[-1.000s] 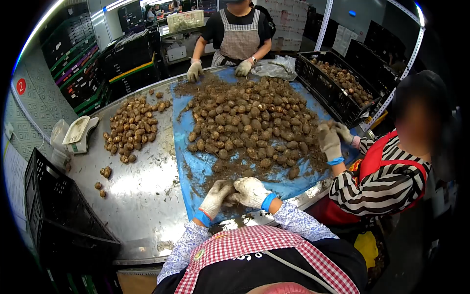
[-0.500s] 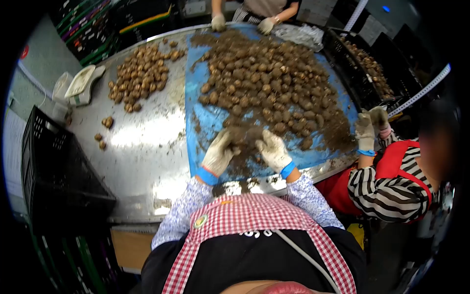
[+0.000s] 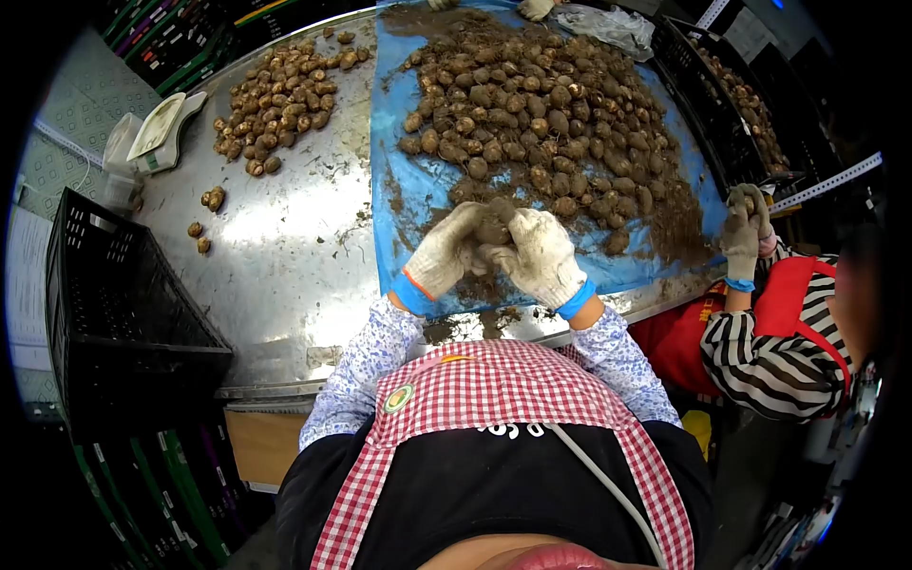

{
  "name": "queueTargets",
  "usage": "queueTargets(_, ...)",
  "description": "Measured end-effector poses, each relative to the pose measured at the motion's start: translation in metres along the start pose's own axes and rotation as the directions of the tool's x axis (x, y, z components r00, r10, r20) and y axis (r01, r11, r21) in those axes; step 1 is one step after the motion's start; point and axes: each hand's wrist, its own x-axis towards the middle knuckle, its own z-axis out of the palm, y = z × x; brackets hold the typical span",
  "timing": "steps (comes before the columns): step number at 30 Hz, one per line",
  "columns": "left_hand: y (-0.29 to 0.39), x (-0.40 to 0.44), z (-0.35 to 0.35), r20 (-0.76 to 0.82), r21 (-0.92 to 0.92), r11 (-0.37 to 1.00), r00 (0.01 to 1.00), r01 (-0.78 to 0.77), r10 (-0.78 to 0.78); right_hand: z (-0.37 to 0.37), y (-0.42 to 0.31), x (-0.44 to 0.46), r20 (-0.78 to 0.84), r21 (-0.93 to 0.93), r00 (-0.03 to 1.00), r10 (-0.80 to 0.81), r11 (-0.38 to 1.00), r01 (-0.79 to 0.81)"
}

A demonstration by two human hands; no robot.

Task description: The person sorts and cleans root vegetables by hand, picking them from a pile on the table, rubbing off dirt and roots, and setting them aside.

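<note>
My left hand [image 3: 442, 255], in a soiled white knit glove, is closed around the left side of a soil-covered taro [image 3: 495, 222]. My right hand [image 3: 545, 255], gloved the same way, grips that taro from the other side. The fingers partly hide it, and the hands meet over the near part of a blue sheet [image 3: 404, 214]. Just beyond them spreads a large heap of dirty taros [image 3: 532, 109] with loose dark soil. To the left, a smaller pile of browner, cleaner-looking taros [image 3: 283, 104] lies on the metal table [image 3: 285, 313].
A black crate [image 3: 142, 347] stands at the left edge, near a scale [image 3: 161, 133]. Another black crate [image 3: 731, 95] at the far right holds taros. A co-worker in a red apron [image 3: 784, 294] works at the right. Opposite, another person's gloved hands [image 3: 537, 9] show.
My hands have come together from slightly apart and now enclose the taro. The view has tilted down, so less of the person opposite shows.
</note>
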Motion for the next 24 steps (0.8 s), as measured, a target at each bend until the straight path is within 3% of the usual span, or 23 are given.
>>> queueTargets(1,-0.001,0.005,-0.018,0.105,-0.075,0.988,0.986,0.137,-0.129,0.004,0.0,-0.001,-0.036,0.019,0.999,-0.027,0.999,0.027)
queueTargets(5,0.007,0.001,0.004,0.0,0.012,0.982,0.982,0.19,-0.19,-0.007,-0.009,0.0,-0.026,-0.022,0.999,-0.04,0.999,0.039)
queueTargets(7,0.0,0.003,0.01,-0.057,0.057,0.982,0.982,0.181,-0.178,0.0,-0.004,-0.002,-0.103,-0.043,0.993,-0.061,0.997,0.057)
queueTargets(10,-0.015,0.007,0.039,-0.344,0.24,0.969,0.939,0.065,0.022,0.009,0.004,0.002,-0.314,0.079,0.943,-0.11,0.987,0.141)
queueTargets(11,-0.022,0.012,0.035,-0.293,0.465,0.874,0.908,-0.139,0.3,0.012,0.005,0.004,-0.4,0.139,0.908,-0.12,0.972,0.19)
queueTargets(12,-0.029,0.016,0.031,-0.217,0.671,0.683,0.804,-0.289,0.554,0.019,0.007,0.003,-0.383,0.228,0.924,-0.022,0.967,0.118)
queueTargets(13,-0.036,0.025,0.015,0.053,0.919,0.196,0.601,-0.342,0.798,0.027,0.007,0.002,-0.356,0.312,0.931,0.075,0.949,0.043)
queueTargets(14,-0.029,0.026,0.017,0.414,0.908,-0.345,0.388,-0.237,0.824,0.031,0.007,0.002,-0.324,0.393,0.931,0.171,0.919,-0.032)
queueTargets(15,-0.027,0.017,0.021,0.251,0.964,-0.145,0.579,-0.223,0.776,0.03,0.002,0.001,-0.238,0.421,0.938,0.254,0.897,-0.137)
queueTargets(18,-0.013,0.001,0.034,0.299,0.95,-0.131,0.706,-0.284,0.642,0.018,0.011,-0.001,-0.248,-0.023,0.96,-0.134,0.991,0.132)
queueTargets(19,-0.014,0.006,0.027,0.455,0.883,-0.25,0.6,-0.396,0.657,0.022,0.018,-0.012,-0.215,0.004,0.97,-0.112,0.993,0.115)
queueTargets(20,-0.018,0.007,0.022,0.388,0.904,-0.131,0.648,-0.408,0.656,0.018,0.019,-0.012,-0.055,0.205,0.998,0.01,0.979,0.002)
queueTargets(22,-0.028,0.013,0.006,0.26,0.906,0.106,0.736,-0.41,0.625,0.007,0.02,-0.008,0.311,0.503,0.939,0.149,0.812,-0.296)
queueTargets(23,-0.042,0.023,-0.022,0.585,0.811,-0.493,0.47,-0.315,0.662,0.018,0.029,-0.012,0.128,0.297,0.992,0.003,0.954,-0.042)
queueTargets(24,-0.037,0.022,-0.024,0.219,0.917,0.109,0.713,-0.384,0.666,0.022,0.032,-0.012,0.118,0.226,0.992,0.04,0.972,-0.066)
